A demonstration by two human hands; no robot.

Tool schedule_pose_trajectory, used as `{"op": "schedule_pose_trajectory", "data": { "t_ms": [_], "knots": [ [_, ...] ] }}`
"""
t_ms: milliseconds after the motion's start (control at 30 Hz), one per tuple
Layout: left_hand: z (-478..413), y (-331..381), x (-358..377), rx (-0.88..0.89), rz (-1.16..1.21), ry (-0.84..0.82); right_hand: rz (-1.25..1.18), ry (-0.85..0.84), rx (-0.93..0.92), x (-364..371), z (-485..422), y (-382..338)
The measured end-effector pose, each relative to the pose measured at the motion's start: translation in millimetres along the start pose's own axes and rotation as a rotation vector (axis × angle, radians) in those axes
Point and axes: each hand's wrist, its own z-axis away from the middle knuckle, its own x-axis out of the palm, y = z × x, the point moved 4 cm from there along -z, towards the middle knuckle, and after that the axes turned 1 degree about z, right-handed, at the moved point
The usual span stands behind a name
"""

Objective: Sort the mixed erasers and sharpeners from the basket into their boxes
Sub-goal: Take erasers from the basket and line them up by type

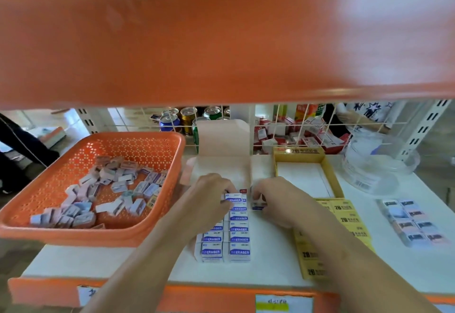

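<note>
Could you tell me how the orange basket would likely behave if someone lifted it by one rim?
The orange basket looks like thin perforated plastic, so it would probably flex a little and feel light. Its loose small boxes lie unstacked and would likely slide toward the lower side.

The head camera faces forward and down; the white shelf (270, 271) lies close below. An orange ledge (221, 42) fills the upper half.

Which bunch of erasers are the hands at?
The neat ERASER rows in the middle: the left hand and right hand meet at their far end. The jumbled pile in the orange basket and the small group at right lie untouched.
</note>
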Motion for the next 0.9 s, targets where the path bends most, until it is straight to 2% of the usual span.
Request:
{"op": "schedule_pose_trajectory", "data": {
  "t_ms": [233,433,667,900],
  "knots": [
    [-4,10,-1,0.100,0.093,0.096,-0.297,0.152,-0.132,-24,5,0],
    [-8,21,0,0.154,0.207,0.122,-0.167,0.195,-0.077,-21,7,7],
    [1,4,-1,0.067,0.041,0.129,-0.031,0.104,0.104,-2,-1,20],
    [8,-4,-2,0.024,-0.008,0.114,-0.023,0.045,0.114,7,-5,10]
  ]
}}
